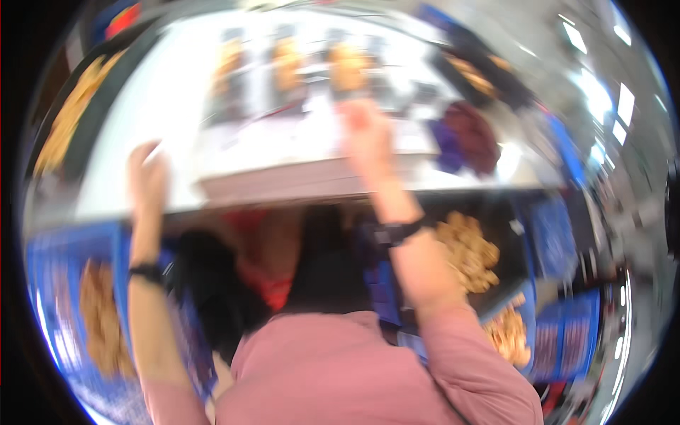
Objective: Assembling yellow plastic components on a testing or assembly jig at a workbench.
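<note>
Motion blurs much of the picture. My left hand (149,178) is over the left part of the white tabletop (120,159), its fingers curled in. A small whitish sliver shows at its fingertips, too smeared to name. My right hand (367,134) is closed above the right half of a pale, flat board (283,180) with a thick front edge. What it holds, if anything, is hidden. Just beyond it, a tan piece (348,67) sits in a dark holder, and two similar tan pieces (287,64) (228,67) stand in holders to its left.
A dark red and purple bundle (471,138) lies right of the board. Black trays with tan pieces flank the tabletop, one at left (117,95). Below the table edge are a blue bin (120,283) at left, a black tray of tan pieces (464,251) and blue bins (567,333) at right.
</note>
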`<control>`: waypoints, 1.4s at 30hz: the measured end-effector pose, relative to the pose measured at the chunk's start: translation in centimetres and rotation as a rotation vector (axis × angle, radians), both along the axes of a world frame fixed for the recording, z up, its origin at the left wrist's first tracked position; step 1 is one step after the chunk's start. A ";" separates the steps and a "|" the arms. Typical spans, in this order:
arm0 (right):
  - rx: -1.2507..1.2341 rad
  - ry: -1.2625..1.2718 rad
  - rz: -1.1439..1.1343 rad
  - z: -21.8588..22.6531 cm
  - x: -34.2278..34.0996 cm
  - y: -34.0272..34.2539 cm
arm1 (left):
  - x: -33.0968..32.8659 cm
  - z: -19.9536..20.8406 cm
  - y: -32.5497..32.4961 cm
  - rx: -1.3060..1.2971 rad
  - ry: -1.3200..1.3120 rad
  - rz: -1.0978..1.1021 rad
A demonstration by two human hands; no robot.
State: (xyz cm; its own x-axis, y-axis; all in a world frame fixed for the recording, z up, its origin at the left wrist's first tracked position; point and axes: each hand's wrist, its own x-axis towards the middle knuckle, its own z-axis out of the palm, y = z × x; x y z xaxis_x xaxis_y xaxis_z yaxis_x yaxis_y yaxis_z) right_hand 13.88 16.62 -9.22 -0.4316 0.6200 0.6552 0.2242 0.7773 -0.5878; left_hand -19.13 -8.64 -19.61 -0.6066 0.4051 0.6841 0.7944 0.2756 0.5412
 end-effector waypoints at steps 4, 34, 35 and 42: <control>0.053 0.044 -0.051 1.3 -0.9 -1.3 | -1.2 1.1 -2.1 -0.111 -0.134 -0.022; 0.081 0.158 -0.027 2.3 0.7 -1.3 | -0.6 1.7 -0.7 -0.174 -0.184 -0.096; 0.082 0.160 -0.030 2.2 0.7 -1.3 | -0.6 1.7 -0.7 -0.174 -0.182 -0.099; 0.123 0.110 -0.063 2.1 0.8 -1.3 | 0.0 2.0 -0.5 -0.172 -0.211 -0.079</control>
